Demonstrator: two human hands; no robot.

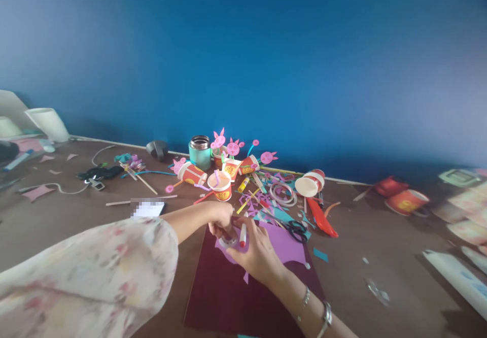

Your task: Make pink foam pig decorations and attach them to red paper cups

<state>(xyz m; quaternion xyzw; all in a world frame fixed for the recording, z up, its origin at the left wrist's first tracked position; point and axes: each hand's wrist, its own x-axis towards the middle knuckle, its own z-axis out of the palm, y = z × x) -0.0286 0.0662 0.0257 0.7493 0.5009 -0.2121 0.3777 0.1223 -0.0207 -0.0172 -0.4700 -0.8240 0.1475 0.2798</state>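
My left hand (221, 220) is closed, its fingers curled down onto a small whitish round piece (227, 241) whose kind I cannot make out. Between the thumb and fingers of my right hand (257, 251) is a white marker (243, 232) with a red end; the right thumb lies by the round piece. Beneath both hands is purple paper (283, 244) with cut edges, lying on a dark maroon sheet (243, 307). Black-handled scissors (297, 230) rest at the paper's upper right edge.
Behind my hands, paper cups (221, 186) with pink animal faces stand or lie near a turquoise flask (200, 153). Purple scraps (262, 201), a coil of clear tubing (282, 194) and a red strip (321, 218) lie to the right. A phone (150, 209) lies left.
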